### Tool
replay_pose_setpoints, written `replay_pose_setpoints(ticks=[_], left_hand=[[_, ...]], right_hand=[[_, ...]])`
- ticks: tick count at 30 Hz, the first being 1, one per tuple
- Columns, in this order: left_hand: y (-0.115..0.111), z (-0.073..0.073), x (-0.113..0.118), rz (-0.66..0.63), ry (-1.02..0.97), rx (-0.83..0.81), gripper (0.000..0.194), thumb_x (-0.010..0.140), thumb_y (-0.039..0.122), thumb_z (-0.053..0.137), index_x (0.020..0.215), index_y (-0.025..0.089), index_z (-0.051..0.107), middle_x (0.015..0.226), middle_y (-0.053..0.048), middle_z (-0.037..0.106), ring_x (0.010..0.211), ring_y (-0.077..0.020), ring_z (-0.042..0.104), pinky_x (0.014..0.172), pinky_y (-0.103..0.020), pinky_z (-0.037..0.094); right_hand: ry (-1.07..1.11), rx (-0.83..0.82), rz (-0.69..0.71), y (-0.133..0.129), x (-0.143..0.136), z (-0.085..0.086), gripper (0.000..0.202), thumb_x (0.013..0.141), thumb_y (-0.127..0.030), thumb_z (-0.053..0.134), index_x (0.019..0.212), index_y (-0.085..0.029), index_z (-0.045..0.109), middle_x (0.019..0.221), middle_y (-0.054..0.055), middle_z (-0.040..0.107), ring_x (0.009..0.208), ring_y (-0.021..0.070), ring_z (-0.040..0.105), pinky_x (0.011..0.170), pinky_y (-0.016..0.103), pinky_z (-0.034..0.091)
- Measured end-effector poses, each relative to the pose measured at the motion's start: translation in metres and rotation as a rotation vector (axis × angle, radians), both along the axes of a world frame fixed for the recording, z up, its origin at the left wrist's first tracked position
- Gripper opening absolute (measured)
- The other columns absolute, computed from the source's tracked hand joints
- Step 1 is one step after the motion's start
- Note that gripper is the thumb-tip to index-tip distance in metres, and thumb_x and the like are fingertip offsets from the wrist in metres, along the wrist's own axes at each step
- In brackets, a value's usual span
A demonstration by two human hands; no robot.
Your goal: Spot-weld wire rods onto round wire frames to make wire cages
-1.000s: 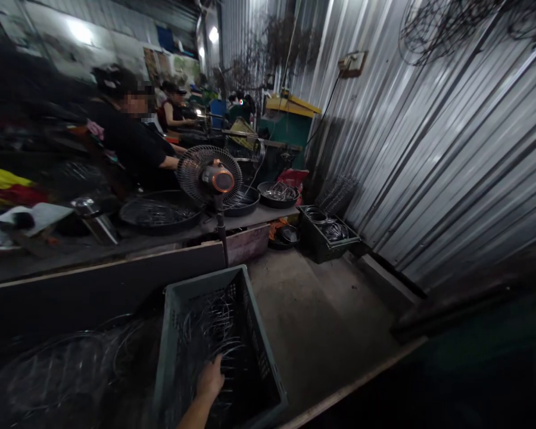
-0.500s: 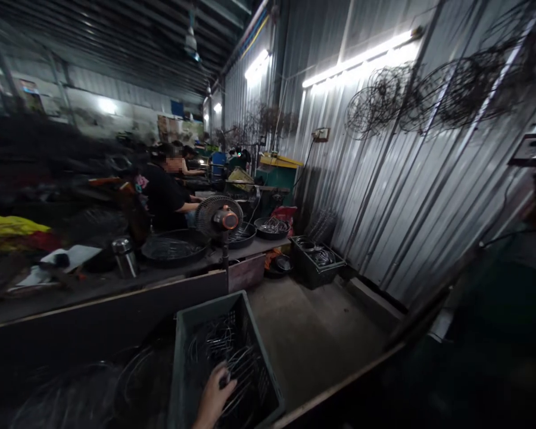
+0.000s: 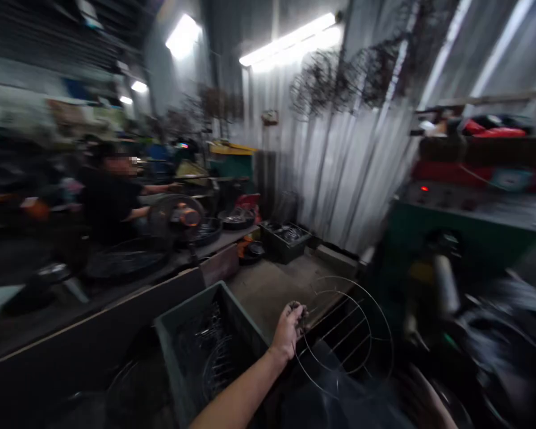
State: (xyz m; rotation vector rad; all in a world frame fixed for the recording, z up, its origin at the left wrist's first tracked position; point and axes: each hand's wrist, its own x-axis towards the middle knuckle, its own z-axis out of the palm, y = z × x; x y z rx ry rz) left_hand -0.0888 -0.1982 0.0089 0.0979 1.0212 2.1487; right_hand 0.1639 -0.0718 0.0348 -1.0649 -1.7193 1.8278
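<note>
My left hand (image 3: 290, 325) is closed on the left rim of a round wire rack (image 3: 370, 333), two rings joined by several straight bars. The rack is held up, tilted, to the right of a green plastic crate (image 3: 166, 351). More wire pieces (image 3: 217, 357) lie inside that crate. At the lower right edge my right hand (image 3: 429, 396) shows only as a dark smear below the rack, and its fingers cannot be made out.
A green machine (image 3: 469, 238) with a red light stands at right. Beyond the crate are a bench board (image 3: 93, 316), a fan (image 3: 185, 217), a second crate of wire parts (image 3: 286, 247) and a seated person (image 3: 111, 202). Wire coils (image 3: 321, 83) hang on the metal wall.
My left hand has come up out of the crate and moved right, bringing the round wire rack. My view has turned right, and my right hand has entered at the lower right.
</note>
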Motion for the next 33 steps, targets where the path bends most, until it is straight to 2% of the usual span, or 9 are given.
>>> replay_pose_setpoints(ticks=[4,8,11,13,16,20,22,28,33], left_hand=[[0.022,-0.002,0.054,-0.151,0.019,-0.098,0.033,0.063,0.029,0.069,0.090,0.020,0.053,0.090,-0.003,0.061,0.077,-0.0143,0.058,0.057,-0.022,0.044],[0.038,-0.008,0.085,-0.303,-0.039,-0.242,0.022,0.070,0.020,0.062,0.091,0.021,0.055,0.090,-0.002,0.061,0.075,-0.0131,0.059,0.059,-0.023,0.044],[0.048,-0.009,0.100,-0.385,-0.089,-0.395,0.014,0.075,0.016,0.055,0.089,0.020,0.056,0.085,-0.002,0.061,0.069,-0.0121,0.059,0.059,-0.024,0.044],[0.053,-0.008,0.107,-0.414,-0.099,-0.453,0.013,0.078,0.016,0.053,0.089,0.020,0.056,0.083,-0.003,0.060,0.067,-0.0123,0.059,0.059,-0.025,0.044],[0.057,-0.006,0.114,-0.457,-0.074,-0.462,0.015,0.079,0.019,0.053,0.093,0.020,0.057,0.085,-0.004,0.061,0.069,-0.0137,0.060,0.057,-0.025,0.044],[0.058,-0.012,0.120,-0.486,-0.021,-0.430,0.019,0.077,0.022,0.054,0.096,0.020,0.058,0.089,-0.004,0.060,0.070,-0.0138,0.059,0.056,-0.025,0.043],[0.058,-0.015,0.121,-0.478,0.015,-0.398,0.022,0.076,0.025,0.057,0.097,0.020,0.058,0.089,-0.004,0.060,0.070,-0.0138,0.059,0.055,-0.025,0.042],[0.056,-0.010,0.113,-0.494,0.047,-0.335,0.031,0.075,0.039,0.059,0.100,0.020,0.057,0.095,-0.005,0.059,0.079,-0.0158,0.058,0.059,-0.026,0.044],[0.056,-0.009,0.106,-0.530,-0.016,-0.284,0.038,0.080,0.047,0.052,0.097,0.014,0.055,0.086,-0.009,0.061,0.075,-0.0162,0.058,0.060,-0.026,0.046]], right_hand=[[0.087,-0.082,-0.313,-0.017,0.033,-0.019,0.057,0.075,-0.063,0.052,0.126,-0.041,0.038,0.120,0.006,0.055,0.109,0.0278,0.055,0.071,0.043,0.053],[0.172,-0.091,-0.472,-0.012,0.062,-0.035,0.068,0.075,-0.056,0.054,0.132,-0.027,0.033,0.112,0.010,0.059,0.095,0.0247,0.061,0.073,0.039,0.052],[-0.013,0.062,-0.506,-0.002,0.088,-0.043,0.062,0.076,-0.054,0.053,0.129,-0.023,0.042,0.097,0.008,0.064,0.086,0.0231,0.062,0.076,0.039,0.050],[-0.151,0.212,-0.520,0.004,0.105,-0.045,0.052,0.075,-0.053,0.054,0.117,-0.022,0.055,0.095,0.007,0.064,0.094,0.0242,0.059,0.086,0.040,0.045],[-0.121,0.203,-0.548,0.009,0.118,-0.044,0.043,0.074,-0.053,0.056,0.105,-0.024,0.062,0.108,0.007,0.060,0.106,0.0252,0.053,0.087,0.038,0.044],[0.195,-0.225,-0.488,0.008,0.112,-0.044,0.050,0.076,-0.051,0.057,0.118,-0.026,0.048,0.101,0.008,0.060,0.086,0.0219,0.060,0.063,0.034,0.050],[0.286,-0.310,-0.482,0.006,0.106,-0.045,0.048,0.077,-0.047,0.057,0.118,-0.024,0.046,0.097,0.008,0.060,0.078,0.0198,0.061,0.057,0.031,0.048],[0.344,-0.295,-0.508,0.004,0.099,-0.039,0.038,0.079,-0.041,0.057,0.112,-0.024,0.049,0.098,0.008,0.061,0.076,0.0184,0.062,0.051,0.024,0.044],[0.354,-0.295,-0.493,0.000,0.097,-0.035,0.038,0.078,-0.041,0.058,0.110,-0.023,0.050,0.101,0.009,0.061,0.077,0.0190,0.062,0.050,0.023,0.043]])
